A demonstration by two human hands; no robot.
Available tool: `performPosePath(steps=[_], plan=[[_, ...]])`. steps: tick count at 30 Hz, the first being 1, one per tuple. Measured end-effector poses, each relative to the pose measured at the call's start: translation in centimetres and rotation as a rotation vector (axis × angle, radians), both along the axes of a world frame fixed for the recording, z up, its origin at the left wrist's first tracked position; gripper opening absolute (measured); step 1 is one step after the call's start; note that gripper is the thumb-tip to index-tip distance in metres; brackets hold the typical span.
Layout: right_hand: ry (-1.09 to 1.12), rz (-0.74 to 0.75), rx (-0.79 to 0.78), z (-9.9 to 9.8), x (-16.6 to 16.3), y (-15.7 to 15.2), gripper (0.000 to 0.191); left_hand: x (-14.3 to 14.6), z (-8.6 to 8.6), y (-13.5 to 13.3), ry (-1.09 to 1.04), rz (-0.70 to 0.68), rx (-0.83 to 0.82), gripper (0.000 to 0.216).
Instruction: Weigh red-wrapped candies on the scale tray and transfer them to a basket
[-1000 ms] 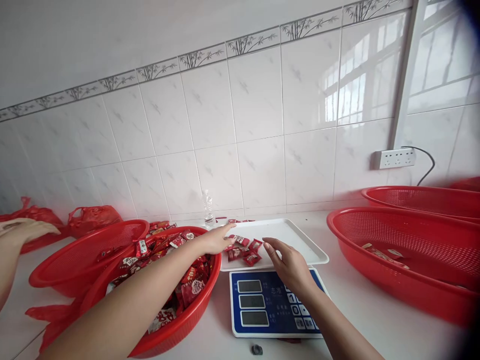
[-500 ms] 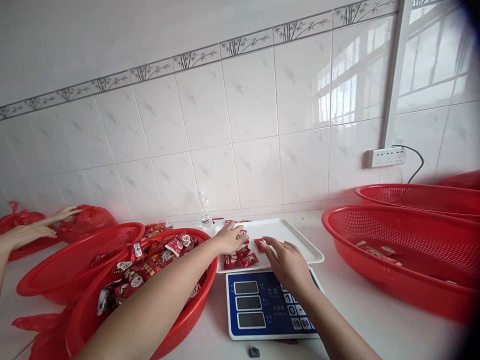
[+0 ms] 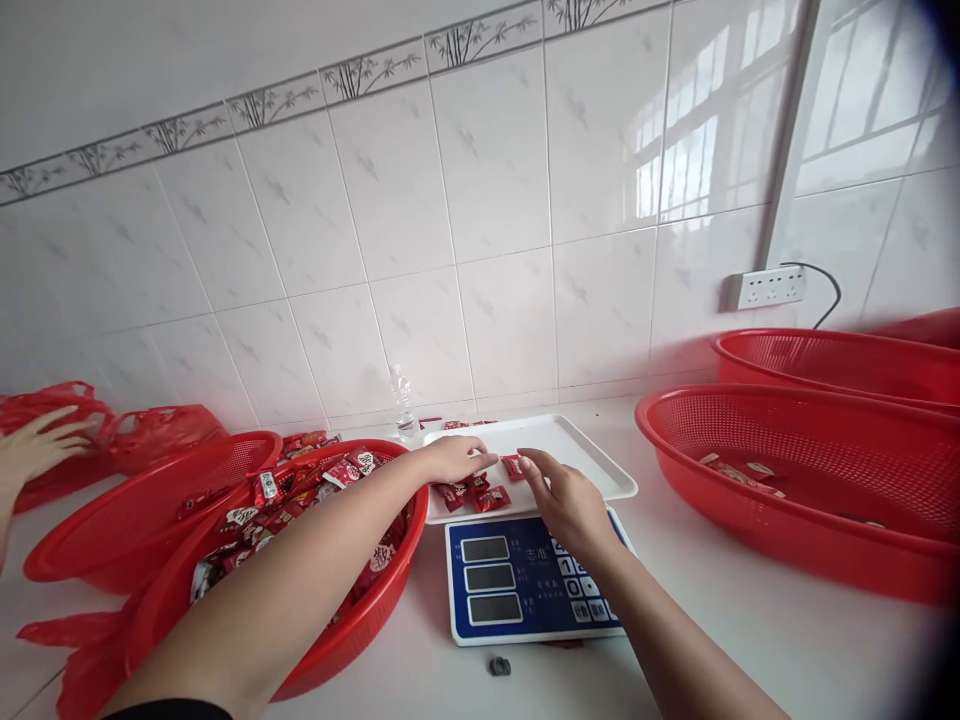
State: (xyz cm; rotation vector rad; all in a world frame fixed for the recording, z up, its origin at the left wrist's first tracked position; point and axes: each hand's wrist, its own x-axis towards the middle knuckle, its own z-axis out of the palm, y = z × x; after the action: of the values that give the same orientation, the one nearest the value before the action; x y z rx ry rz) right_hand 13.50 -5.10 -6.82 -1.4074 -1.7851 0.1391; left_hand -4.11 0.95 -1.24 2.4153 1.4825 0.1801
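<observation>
Packet point(image 3: 512, 467) over the white tray point(image 3: 581, 455) lies at ten o'clock from the right hand point(image 3: 568, 500), against its fingers; left hand point(image 3: 452, 459) is farther, toward nine. Whether either's fingers clamp anything, I cannot tell.

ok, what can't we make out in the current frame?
All head view:
- What the left hand holds, if anything: its own back and fingers hide it.
- Whether the right hand grips or only touches the packet: too small.
- Some scale keys: behind right hand and wrist.
- Part of the heaped basket: behind left forearm.
- Co-worker's arm: cut by left edge.
</observation>
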Motion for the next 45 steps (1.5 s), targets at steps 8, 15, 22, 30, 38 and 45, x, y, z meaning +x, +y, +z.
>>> performPosePath(steps=[8, 15, 22, 30, 38, 45], plan=[[0.159, 0.048, 0.064, 0.0, 0.4, 0.1, 0.046, 3.5, -2.3, 0.8, -0.124, -0.278, -0.005, 0.041], [0.224, 0.069, 0.048, -0.1, 0.3, 0.0, 0.045, 0.2, 0.0, -0.2, -0.041, -0.117, -0.067, 0.043], [0.231, 0.084, 0.032, -0.3, 0.0, 0.0, 0.044, -4.7, 0.4, -2.2, 0.193, 0.028, 0.125, 0.052], [0.18, 0.088, 0.051, -0.5, -0.1, 0.2, 0.043, -3.5, -0.5, -3.2, 0.183, 0.012, 0.07, 0.046], [0.074, 0.11, 0.116, -0.5, -0.2, 0.2, 0.04, -6.1, 0.1, -3.3, -0.157, 0.058, 0.135, 0.042], [0.056, 0.106, 0.077, -0.6, -0.3, 0.2, 0.039, -13.1, -0.4, -5.0, -0.093, 0.282, 0.186, 0.019]])
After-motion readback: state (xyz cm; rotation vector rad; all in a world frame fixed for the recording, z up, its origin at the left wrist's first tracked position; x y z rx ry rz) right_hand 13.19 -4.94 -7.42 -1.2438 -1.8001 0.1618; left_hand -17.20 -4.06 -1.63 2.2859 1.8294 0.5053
